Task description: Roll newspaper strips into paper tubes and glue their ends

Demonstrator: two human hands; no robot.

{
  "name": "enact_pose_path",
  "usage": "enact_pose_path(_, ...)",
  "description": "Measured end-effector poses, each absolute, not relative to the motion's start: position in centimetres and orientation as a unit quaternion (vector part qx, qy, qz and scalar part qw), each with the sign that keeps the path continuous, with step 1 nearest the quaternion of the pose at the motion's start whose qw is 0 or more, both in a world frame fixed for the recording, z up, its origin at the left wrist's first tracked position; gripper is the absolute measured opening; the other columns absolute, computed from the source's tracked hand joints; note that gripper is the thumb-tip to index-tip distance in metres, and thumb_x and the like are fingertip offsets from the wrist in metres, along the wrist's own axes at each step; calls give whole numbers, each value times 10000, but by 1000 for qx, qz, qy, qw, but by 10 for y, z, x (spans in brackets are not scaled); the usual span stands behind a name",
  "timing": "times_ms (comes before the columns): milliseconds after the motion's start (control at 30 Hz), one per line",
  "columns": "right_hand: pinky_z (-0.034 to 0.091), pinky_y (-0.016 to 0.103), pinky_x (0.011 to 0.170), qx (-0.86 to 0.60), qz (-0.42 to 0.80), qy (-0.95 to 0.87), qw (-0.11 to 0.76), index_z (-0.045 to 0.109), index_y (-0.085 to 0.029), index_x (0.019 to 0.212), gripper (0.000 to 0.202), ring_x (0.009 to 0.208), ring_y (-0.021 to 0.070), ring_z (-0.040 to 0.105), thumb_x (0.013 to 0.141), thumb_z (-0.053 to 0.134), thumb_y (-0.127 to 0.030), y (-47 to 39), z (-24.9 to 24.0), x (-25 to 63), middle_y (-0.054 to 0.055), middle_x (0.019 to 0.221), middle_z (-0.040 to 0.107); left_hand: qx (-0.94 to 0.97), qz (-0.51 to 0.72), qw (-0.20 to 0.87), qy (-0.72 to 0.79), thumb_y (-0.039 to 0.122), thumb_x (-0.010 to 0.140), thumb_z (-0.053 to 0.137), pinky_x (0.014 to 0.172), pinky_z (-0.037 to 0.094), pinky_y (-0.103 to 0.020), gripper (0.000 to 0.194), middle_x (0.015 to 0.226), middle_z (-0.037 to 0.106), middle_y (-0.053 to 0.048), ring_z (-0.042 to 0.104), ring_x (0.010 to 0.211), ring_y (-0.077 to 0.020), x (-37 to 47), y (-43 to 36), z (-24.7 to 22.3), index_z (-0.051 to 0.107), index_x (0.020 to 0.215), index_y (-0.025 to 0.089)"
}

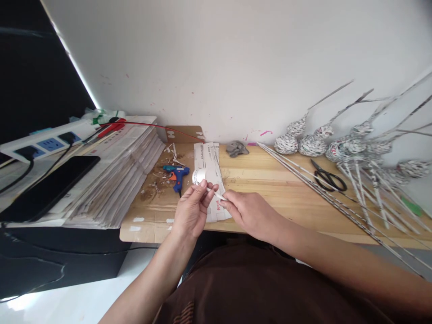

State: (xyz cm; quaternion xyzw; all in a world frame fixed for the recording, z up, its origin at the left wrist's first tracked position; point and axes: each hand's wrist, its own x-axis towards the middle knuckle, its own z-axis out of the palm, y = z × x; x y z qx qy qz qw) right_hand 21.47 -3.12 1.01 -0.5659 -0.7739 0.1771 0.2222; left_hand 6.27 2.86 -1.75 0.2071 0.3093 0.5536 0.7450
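Note:
Between my two hands runs a thin rolled paper stick, whose far end fans out into a loose white curl of paper. My left hand pinches the stick just below that curl. The near end is closed in the fingers of my right hand. Under the hands lie printed newspaper strips on the table. A blue glue gun with an orange trigger rests to the left of my left hand.
Stacked newspapers at left carry a black phone and a power strip. A grey cloth lies near the wall. Woven paper gourds, black scissors and long paper sticks occupy the right side.

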Motion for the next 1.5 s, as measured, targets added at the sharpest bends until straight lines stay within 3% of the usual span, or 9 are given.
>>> enact_pose_path(367,246,199,368,-401,772,-419,260,499,-180,857,366,339,75,294,924,359,-511,-22,-4,225,-81,442,370,204,507,774,321,130,784,667,619,570,-127,55,723,672,-49,699,742,-139,58,27,-14,676,761,81)
enact_pose_path(467,316,219,417,-442,704,-492,260,514,-172,874,404,385,89,377,924,340,-533,-22,-4,225,-56,492,426,210,507,772,322,138,774,681,647,573,-140,63,722,676,-50,702,748,-145,59,26,-15,671,745,83)
enact_pose_path(633,354,270,621,-553,251,-759,236,542,-168,896,261,686,159,552,919,462,-416,-26,0,217,53,768,609,221,511,766,321,161,757,704,729,577,-186,83,746,687,-61,708,810,-180,60,25,-16,663,747,89)
enact_pose_path(700,343,281,637,-555,192,-783,204,550,-168,927,253,704,169,564,958,388,-360,-27,0,215,73,805,633,223,512,766,318,158,748,713,755,576,-205,82,757,690,-64,707,830,-189,59,24,-17,664,758,93)
enact_pose_path(833,356,269,634,-552,257,-756,240,569,-174,911,292,676,147,554,969,355,-365,-27,-2,216,48,766,618,226,504,771,316,163,747,713,756,578,-215,82,769,689,-66,704,856,-197,56,24,-19,667,773,100)
enact_pose_path(1067,268,209,405,-416,728,-489,242,537,-158,920,434,364,75,287,936,317,-533,-18,-6,224,-97,476,279,219,486,785,315,160,782,678,720,579,-190,70,767,686,-67,706,826,-184,55,24,-16,670,794,91)
enact_pose_path(1133,290,217,424,-433,698,-520,235,551,-150,948,466,383,81,329,925,324,-557,-22,-6,225,-83,489,328,210,494,779,324,144,793,663,703,580,-181,61,748,684,-68,708,797,-175,54,25,-16,671,787,85)
enact_pose_path(1333,323,260,605,-566,270,-744,232,563,-174,853,291,624,125,478,930,440,-426,-48,-4,226,19,703,559,181,533,754,339,120,821,620,684,583,-169,85,719,682,-69,711,777,-171,50,30,-20,672,767,80)
enact_pose_path(1500,336,230,528,-536,474,-648,261,582,-173,895,387,503,94,434,955,348,-476,-52,-10,230,-22,583,490,179,528,761,334,105,819,618,661,583,-159,87,703,673,-60,711,760,-165,52,28,-19,669,753,80)
